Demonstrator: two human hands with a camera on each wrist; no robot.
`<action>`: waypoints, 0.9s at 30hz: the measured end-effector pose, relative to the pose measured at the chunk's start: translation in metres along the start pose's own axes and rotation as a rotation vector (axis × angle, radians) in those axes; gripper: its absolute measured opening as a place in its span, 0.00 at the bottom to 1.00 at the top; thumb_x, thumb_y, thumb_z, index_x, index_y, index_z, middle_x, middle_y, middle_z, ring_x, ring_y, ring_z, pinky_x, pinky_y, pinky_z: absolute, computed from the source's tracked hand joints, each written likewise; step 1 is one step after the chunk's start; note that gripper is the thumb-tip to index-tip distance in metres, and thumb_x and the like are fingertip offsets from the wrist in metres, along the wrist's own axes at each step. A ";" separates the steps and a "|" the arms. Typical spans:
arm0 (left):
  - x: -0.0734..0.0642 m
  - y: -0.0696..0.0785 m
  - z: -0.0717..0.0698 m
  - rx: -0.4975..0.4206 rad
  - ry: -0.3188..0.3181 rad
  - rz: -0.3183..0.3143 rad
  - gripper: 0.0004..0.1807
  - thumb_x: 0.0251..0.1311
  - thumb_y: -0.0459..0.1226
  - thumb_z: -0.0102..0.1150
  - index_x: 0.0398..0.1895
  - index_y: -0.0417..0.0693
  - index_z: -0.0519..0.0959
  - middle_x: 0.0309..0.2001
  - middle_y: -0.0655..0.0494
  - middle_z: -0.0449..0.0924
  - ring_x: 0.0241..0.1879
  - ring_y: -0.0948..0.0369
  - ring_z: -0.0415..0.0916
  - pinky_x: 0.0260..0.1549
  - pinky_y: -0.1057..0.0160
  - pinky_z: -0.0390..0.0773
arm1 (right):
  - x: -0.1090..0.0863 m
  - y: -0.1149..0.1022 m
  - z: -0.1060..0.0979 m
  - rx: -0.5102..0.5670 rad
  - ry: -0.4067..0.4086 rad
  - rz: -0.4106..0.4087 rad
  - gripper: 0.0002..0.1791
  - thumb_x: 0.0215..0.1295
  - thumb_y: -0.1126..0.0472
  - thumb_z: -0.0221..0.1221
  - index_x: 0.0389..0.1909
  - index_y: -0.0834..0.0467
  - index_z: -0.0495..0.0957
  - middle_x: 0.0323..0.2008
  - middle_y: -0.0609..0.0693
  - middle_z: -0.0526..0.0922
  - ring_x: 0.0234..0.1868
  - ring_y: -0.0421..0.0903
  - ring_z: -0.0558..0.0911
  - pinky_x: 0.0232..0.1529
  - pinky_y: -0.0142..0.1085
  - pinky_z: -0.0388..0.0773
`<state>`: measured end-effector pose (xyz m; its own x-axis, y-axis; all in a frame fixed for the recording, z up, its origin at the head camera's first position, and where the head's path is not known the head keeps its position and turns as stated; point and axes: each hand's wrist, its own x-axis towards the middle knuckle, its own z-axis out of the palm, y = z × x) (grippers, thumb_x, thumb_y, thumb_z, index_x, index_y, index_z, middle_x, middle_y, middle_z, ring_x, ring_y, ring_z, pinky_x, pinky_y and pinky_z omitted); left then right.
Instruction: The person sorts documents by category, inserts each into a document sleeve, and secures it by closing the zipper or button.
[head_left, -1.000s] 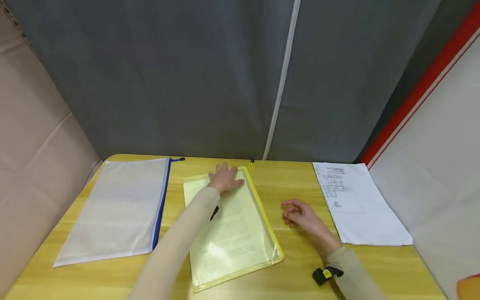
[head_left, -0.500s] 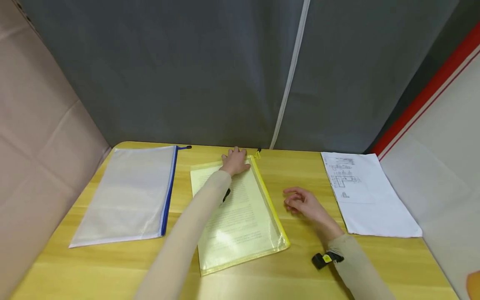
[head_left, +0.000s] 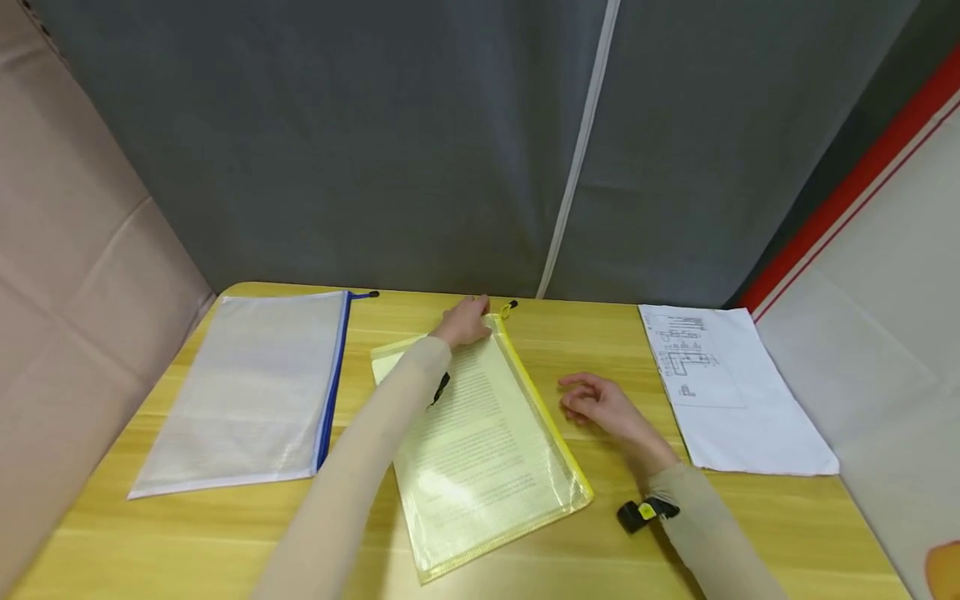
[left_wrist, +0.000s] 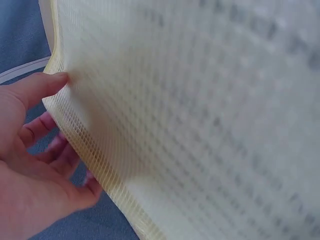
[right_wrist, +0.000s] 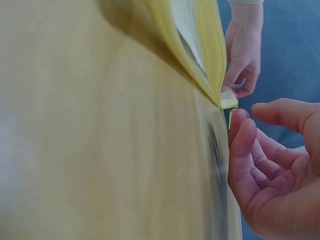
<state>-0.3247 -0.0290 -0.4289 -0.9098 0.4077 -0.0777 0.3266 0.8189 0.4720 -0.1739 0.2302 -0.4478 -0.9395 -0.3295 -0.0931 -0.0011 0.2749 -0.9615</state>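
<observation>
Since everything sits in a row, I'll go left to right. First there's a whitish mesh pouch with a blue zip (head_left: 247,387), flat on the wooden table (head_left: 202,542) and well apart from both hands. Next is the yellow mesh pouch (head_left: 483,454), middle of the table and a bit askew, printed text showing through. The left hand (head_left: 463,321) has its far edge pinched, thumb on the face and fingers tucked behind, and the right wrist view shows part of the yellow edge bowed up off the wood. Can't tell if its zip is closed, so I'd take in both layers plus the paper and keep the mouth level, or stuff could slide. The floppy near end probably wants a second hand too. A black-tipped zip pull (head_left: 513,305) hangs off the far corner, easy to snag imo. The right hand (head_left: 606,407) is just beside, fingers loosely bent, thumb apart from them, holding nothing. Far right, a paper stack (head_left: 750,425) lies flat, drawing side up.
</observation>
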 end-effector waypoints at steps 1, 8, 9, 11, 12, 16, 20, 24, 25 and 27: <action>0.000 -0.001 -0.001 -0.010 0.001 0.013 0.16 0.61 0.35 0.62 0.47 0.42 0.69 0.43 0.46 0.73 0.41 0.52 0.69 0.45 0.49 0.69 | 0.003 -0.001 0.000 -0.007 -0.003 0.004 0.21 0.66 0.71 0.56 0.57 0.76 0.67 0.37 0.64 0.80 0.31 0.46 0.79 0.33 0.34 0.80; 0.000 -0.004 -0.005 -0.017 -0.012 0.123 0.18 0.62 0.30 0.58 0.54 0.41 0.68 0.48 0.43 0.77 0.42 0.51 0.71 0.45 0.55 0.71 | 0.024 -0.010 -0.005 -0.119 -0.040 -0.011 0.18 0.67 0.70 0.55 0.55 0.76 0.69 0.36 0.64 0.81 0.31 0.49 0.79 0.31 0.35 0.79; 0.000 -0.005 -0.005 -0.016 -0.014 0.137 0.20 0.62 0.30 0.57 0.56 0.41 0.69 0.50 0.43 0.77 0.44 0.50 0.72 0.47 0.55 0.71 | 0.028 -0.011 -0.005 -0.133 -0.036 -0.009 0.17 0.67 0.70 0.55 0.54 0.75 0.70 0.36 0.63 0.81 0.31 0.49 0.80 0.31 0.35 0.79; 0.000 -0.007 -0.006 -0.029 -0.013 0.159 0.21 0.62 0.30 0.56 0.59 0.41 0.69 0.55 0.42 0.75 0.50 0.49 0.72 0.51 0.53 0.70 | 0.035 -0.012 -0.006 -0.167 -0.038 -0.015 0.17 0.67 0.70 0.55 0.54 0.74 0.70 0.36 0.63 0.81 0.32 0.49 0.81 0.31 0.36 0.79; -0.001 -0.009 -0.007 -0.039 -0.013 0.169 0.21 0.62 0.30 0.56 0.59 0.41 0.69 0.56 0.42 0.75 0.52 0.49 0.72 0.53 0.52 0.70 | 0.039 -0.013 -0.006 -0.174 -0.037 -0.012 0.17 0.67 0.70 0.55 0.54 0.74 0.71 0.36 0.63 0.81 0.32 0.49 0.81 0.32 0.36 0.79; -0.003 -0.015 -0.010 -0.132 -0.017 0.193 0.19 0.64 0.31 0.55 0.58 0.41 0.71 0.55 0.43 0.74 0.51 0.48 0.72 0.50 0.52 0.71 | 0.054 -0.014 -0.004 -0.207 -0.027 -0.013 0.18 0.67 0.69 0.55 0.55 0.73 0.71 0.37 0.63 0.81 0.31 0.49 0.80 0.30 0.36 0.78; -0.004 -0.021 -0.013 -0.267 -0.011 0.186 0.16 0.64 0.30 0.55 0.55 0.42 0.75 0.50 0.44 0.75 0.46 0.51 0.72 0.44 0.56 0.73 | 0.069 -0.016 -0.001 -0.238 -0.013 -0.055 0.18 0.68 0.68 0.56 0.56 0.71 0.72 0.40 0.63 0.80 0.31 0.51 0.78 0.30 0.36 0.77; -0.005 -0.024 -0.013 -0.404 0.005 0.172 0.13 0.62 0.28 0.58 0.51 0.40 0.78 0.47 0.45 0.77 0.44 0.53 0.73 0.41 0.59 0.73 | 0.084 -0.018 0.001 -0.225 -0.015 -0.101 0.19 0.68 0.69 0.55 0.58 0.72 0.71 0.45 0.66 0.79 0.36 0.54 0.79 0.32 0.37 0.78; -0.005 -0.024 -0.013 -0.432 0.009 0.169 0.13 0.62 0.28 0.58 0.50 0.39 0.79 0.47 0.45 0.77 0.44 0.53 0.73 0.41 0.60 0.73 | 0.088 -0.018 0.002 -0.218 -0.015 -0.109 0.20 0.68 0.69 0.55 0.58 0.72 0.70 0.47 0.66 0.78 0.38 0.55 0.79 0.33 0.38 0.79; -0.004 -0.025 -0.011 -0.481 0.018 0.158 0.13 0.61 0.28 0.60 0.49 0.39 0.80 0.45 0.46 0.78 0.42 0.54 0.74 0.39 0.62 0.73 | 0.095 -0.018 0.003 -0.216 -0.014 -0.126 0.21 0.68 0.68 0.55 0.60 0.71 0.70 0.51 0.66 0.77 0.42 0.57 0.79 0.35 0.39 0.79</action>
<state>-0.3323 -0.0556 -0.4304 -0.8647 0.5007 0.0405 0.3093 0.4672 0.8283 -0.2622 0.1908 -0.4399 -0.9225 -0.3855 0.0187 -0.1923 0.4170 -0.8883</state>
